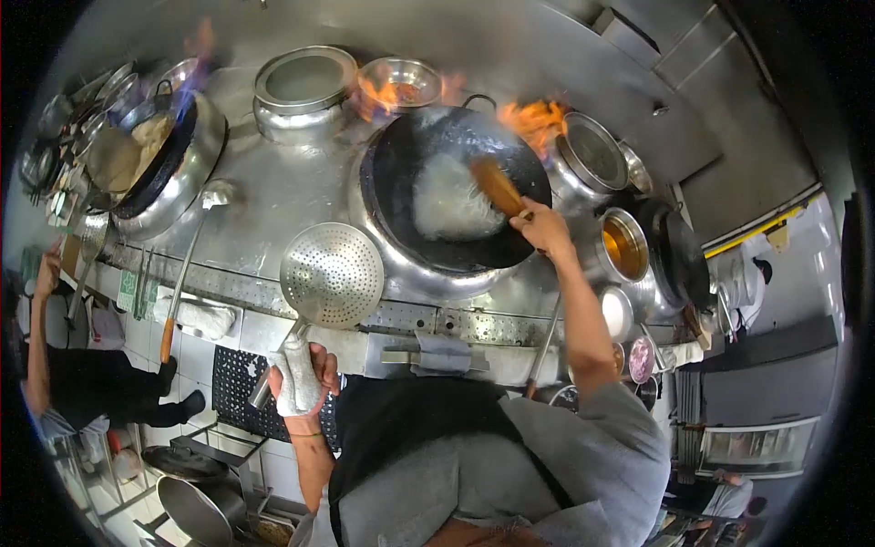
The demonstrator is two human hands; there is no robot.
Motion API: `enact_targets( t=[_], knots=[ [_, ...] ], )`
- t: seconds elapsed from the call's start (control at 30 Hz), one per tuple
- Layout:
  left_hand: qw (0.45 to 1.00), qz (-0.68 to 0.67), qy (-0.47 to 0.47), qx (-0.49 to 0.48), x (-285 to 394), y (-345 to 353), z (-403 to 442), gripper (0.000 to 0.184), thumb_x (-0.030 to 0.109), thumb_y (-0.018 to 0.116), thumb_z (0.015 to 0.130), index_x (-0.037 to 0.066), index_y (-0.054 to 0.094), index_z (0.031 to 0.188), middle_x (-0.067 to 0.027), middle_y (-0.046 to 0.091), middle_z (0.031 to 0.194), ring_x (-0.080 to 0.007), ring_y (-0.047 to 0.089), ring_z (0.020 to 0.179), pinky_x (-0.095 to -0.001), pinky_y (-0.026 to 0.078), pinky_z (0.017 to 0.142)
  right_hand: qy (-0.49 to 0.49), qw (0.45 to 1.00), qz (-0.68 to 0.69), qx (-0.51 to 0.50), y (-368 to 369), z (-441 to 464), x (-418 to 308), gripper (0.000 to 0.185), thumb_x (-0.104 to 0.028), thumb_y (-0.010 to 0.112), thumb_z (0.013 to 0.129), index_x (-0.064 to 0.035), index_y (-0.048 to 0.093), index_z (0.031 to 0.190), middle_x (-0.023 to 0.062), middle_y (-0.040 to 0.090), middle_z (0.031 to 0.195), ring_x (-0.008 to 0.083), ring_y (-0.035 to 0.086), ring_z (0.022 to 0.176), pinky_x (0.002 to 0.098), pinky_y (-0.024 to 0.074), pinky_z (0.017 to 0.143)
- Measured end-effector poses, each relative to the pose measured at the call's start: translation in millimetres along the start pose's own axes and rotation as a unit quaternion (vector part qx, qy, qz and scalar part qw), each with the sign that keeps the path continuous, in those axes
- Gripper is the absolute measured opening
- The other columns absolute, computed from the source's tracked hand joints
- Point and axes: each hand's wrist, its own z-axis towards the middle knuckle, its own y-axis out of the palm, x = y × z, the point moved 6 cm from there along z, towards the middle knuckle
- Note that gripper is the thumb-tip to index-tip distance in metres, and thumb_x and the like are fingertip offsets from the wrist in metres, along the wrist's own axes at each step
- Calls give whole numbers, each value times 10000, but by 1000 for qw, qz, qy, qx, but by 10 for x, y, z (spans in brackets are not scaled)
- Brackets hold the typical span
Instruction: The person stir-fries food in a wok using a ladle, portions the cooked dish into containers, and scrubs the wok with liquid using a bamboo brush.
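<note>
My right hand (544, 227) is closed around a bamboo wok brush (497, 186), its bristles down in the large black wok (401, 164). Cloudy whitish liquid (447, 201) lies in the bottom of that wok, and flames (533, 123) rise behind its rim. Lower left, my left hand (321, 365) grips a white cloth (297, 376) wrapped about the handle of a perforated skimmer (333, 275). The skimmer's round, flat head is held up at the stove's front edge, left of the wok and apart from it.
Another wok (150, 169) with pale food stands far left, flames near it. A lidded steel pot (305, 82), a bowl (401, 84) and a pot of amber liquid (624, 244) surround the burner. A ladle (187, 260) leans across the front edge. Another person (91, 387) stands left.
</note>
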Motion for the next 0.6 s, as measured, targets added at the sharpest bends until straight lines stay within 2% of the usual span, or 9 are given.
enact_targets(
  t=[0.03, 0.13, 0.27, 0.3, 0.33, 0.4, 0.43, 0.53, 0.6],
  knots=[
    [1000, 9, -8, 10, 2, -16, -25, 761, 623, 612, 780, -58, 581, 1120, -89, 493, 745, -247, 513, 756, -366, 509, 508, 37, 997, 10, 73, -157, -129, -135, 439, -333, 658, 827, -150, 591, 1221, 184, 673, 1044, 373, 636, 990, 447, 504, 873],
    [1000, 11, 11, 19, -33, -77, -61, 749, 614, 621, 777, -56, 584, 1113, -93, 494, 759, -253, 518, 769, -364, 516, 513, 170, 978, -123, 3, 58, -43, 60, 611, -377, 683, 813, -156, 508, 1355, 174, 662, 1109, 356, 618, 1052, 402, 472, 929],
    [998, 24, -3, 57, -141, -120, -50, 668, 534, 677, 743, -36, 570, 1074, -128, 535, 882, -289, 547, 838, -453, 584, 677, 19, 999, -10, 26, -14, -129, -117, 488, -344, 658, 811, -123, 581, 1240, 179, 680, 1013, 393, 636, 983, 473, 503, 857],
    [997, -3, -33, 66, -187, -99, -30, 637, 464, 697, 736, -14, 534, 1123, -149, 555, 950, -340, 582, 931, -489, 583, 744, 32, 999, 2, 45, -73, -161, -141, 518, -347, 659, 805, -103, 572, 1254, 185, 677, 1027, 396, 636, 986, 473, 503, 857],
    [996, 2, -49, 81, -211, -16, 10, 657, 431, 703, 738, 5, 493, 1192, -185, 571, 1029, -384, 594, 1004, -480, 583, 738, 77, 995, -23, 63, -68, -169, -114, 532, -351, 663, 800, -105, 569, 1262, 184, 675, 1039, 391, 633, 996, 470, 496, 871],
    [989, 38, -88, 112, -338, 249, 171, 575, 347, 677, 797, 13, 479, 1221, -200, 587, 1068, -367, 631, 930, -454, 583, 730, 170, 977, -71, 106, -95, -119, -22, 559, -359, 670, 789, -109, 562, 1278, 183, 672, 1062, 380, 626, 1017, 464, 482, 899],
    [984, 66, -124, 110, -438, 265, 276, 529, 313, 660, 821, 18, 481, 1221, -196, 599, 1068, -354, 639, 909, -445, 582, 719, 145, 981, -115, 55, -32, -5, 118, 587, -343, 675, 792, -109, 529, 1311, 159, 679, 1063, 363, 633, 1011, 467, 479, 899],
    [961, 139, -216, 104, -818, 50, 625, 400, 232, 608, 889, 37, 490, 1218, -178, 631, 1045, -311, 661, 850, -420, 581, 687, 17, 999, 30, 5, 45, 198, 356, 500, -307, 670, 809, -98, 553, 1248, 125, 692, 1026, 355, 652, 966, 487, 497, 855],
    [944, 172, -262, 101, -1068, -162, 846, 326, 208, 572, 930, 59, 500, 1211, -155, 650, 1001, -278, 669, 816, -404, 579, 663, 50, 995, 18, 82, -154, 33, 95, 496, -326, 674, 814, -121, 576, 1255, 150, 678, 1072, 354, 637, 1009, 461, 487, 883]
  ],
)
